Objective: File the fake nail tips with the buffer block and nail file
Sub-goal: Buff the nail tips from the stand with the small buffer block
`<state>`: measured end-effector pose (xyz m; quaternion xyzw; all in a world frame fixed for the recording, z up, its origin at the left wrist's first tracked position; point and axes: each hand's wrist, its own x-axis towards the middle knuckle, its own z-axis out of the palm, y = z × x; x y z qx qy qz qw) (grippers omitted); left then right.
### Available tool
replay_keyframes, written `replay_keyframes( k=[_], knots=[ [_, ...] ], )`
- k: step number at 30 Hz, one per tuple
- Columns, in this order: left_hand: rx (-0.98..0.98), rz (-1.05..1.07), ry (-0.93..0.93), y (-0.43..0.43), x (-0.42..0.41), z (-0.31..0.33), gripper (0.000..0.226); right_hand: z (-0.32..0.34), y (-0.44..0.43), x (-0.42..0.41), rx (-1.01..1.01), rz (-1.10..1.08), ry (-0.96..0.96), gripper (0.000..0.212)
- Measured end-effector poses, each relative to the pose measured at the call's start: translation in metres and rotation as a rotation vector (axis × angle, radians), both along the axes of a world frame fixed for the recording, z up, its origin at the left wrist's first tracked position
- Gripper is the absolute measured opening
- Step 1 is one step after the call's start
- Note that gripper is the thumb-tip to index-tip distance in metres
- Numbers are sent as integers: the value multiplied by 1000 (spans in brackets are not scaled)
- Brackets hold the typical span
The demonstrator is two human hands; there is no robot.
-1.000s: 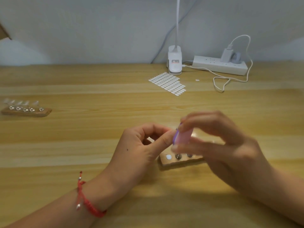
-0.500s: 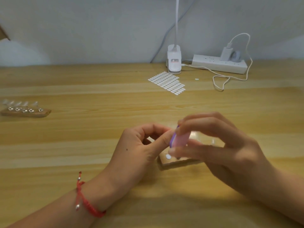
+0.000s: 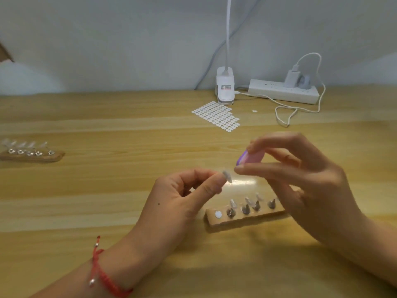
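The left hand [image 3: 182,198] pinches a clear nail tip [image 3: 227,176] between thumb and forefinger. The right hand [image 3: 300,186] grips the pink and purple buffer block [image 3: 251,158] between thumb and fingertips, just above and to the right of the tip, not touching it. Both hover over the wooden holder [image 3: 236,219], where more tips stand on pegs. Half a second earlier the block lay against the tip and the hands hid most of the holder; now they have parted.

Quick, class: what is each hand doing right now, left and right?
The left hand pinches a clear nail tip.
The right hand holds the pink buffer block.
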<state>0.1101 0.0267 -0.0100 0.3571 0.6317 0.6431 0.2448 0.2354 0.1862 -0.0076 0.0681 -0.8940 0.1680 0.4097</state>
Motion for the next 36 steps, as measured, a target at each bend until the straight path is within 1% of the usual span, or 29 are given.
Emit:
replay_keyframes(
  k=[2,4,6,9,12,15,17,19,21,23,24,27,30,31,34,36],
  knots=[
    [-2,11,5,0,1,0,18,0,1,2,-61,-4,12,29],
    [10,0,6,0,1,1,24,-4,-6,4,-100,75,11,35],
    [16,-23,22,1,1,0,27,-6,-12,3,-97,128,0,38],
    [-10,-14,58,0,0,-2,24,-6,-8,0,-114,87,-8,36],
    [-3,-50,34,0,-2,-5,26,-7,-9,0,-92,143,-19,34],
    [-2,-46,49,0,-2,-6,29,-8,-11,0,-107,127,-22,35],
    [-1,-81,32,0,-2,-5,29,-7,-10,-1,-97,161,-25,33],
    [-12,-61,45,0,-1,-6,23,-6,-9,0,-114,154,-32,31],
    [-21,-47,66,0,-2,-5,21,-7,-11,0,-128,116,-26,35],
    [-10,-91,37,0,-1,-6,25,-7,-13,-1,-96,155,-29,40],
    [-11,-101,29,0,-1,-5,25,-6,-12,-1,-87,164,-32,40],
    [-33,-89,59,-1,-2,-6,21,-4,-9,0,-122,99,-16,39],
    [-23,-151,45,-1,0,-6,33,-5,-13,0,-95,163,-29,42],
    [-22,-136,45,-1,0,-7,33,-5,-12,0,-96,165,-31,41],
    [-26,-89,47,0,-1,-6,20,-5,-10,0,-128,103,-24,38],
    [-19,-123,52,0,-1,-7,25,-6,-12,-1,-103,144,-41,44]
  ],
)
